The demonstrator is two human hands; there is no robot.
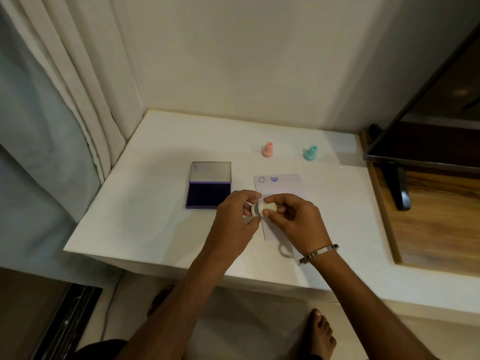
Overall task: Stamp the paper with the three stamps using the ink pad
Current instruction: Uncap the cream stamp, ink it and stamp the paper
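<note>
White table, both hands, left hand, right hand, apparently uncapping cream stamp

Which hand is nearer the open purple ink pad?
Left. The left hand sits just beside the open purple ink pad; the right hand lies farther right, over the paper.

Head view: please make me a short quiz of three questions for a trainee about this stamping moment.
1. True or false: the ink pad is open.
2. How many prints are on the paper?
3. The left hand and right hand hold which stamp? A) pink stamp B) teal stamp C) white stamp

Key: 1 true; 2 two, a smiley and a heart; 3 C.
</note>
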